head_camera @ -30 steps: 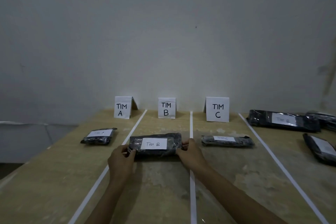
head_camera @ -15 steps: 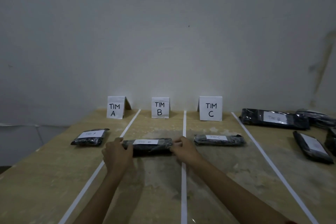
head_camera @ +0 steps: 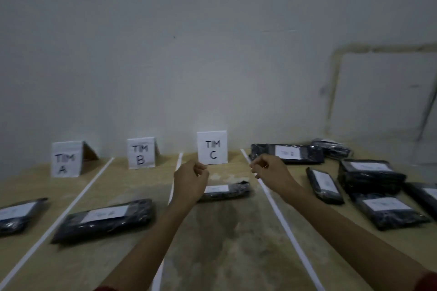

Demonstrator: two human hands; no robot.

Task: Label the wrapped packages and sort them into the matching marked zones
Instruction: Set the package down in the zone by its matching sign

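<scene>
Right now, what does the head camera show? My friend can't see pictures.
A left hand and a right hand hover empty over a table taped into lanes. Signs TIM A, TIM B and TIM C each have one black labelled package in front; more packages lie at the right.

Three folded white cards stand at the back of the counter (head_camera: 224,243). The left card (head_camera: 66,159) reads "TIM A", the middle card (head_camera: 140,153) "TIM B", and the right card (head_camera: 212,147) "TIM C". The long package (head_camera: 262,152) has a label (head_camera: 287,153) that faintly reads "Tim B". The other labels are too blurred to read.
</scene>
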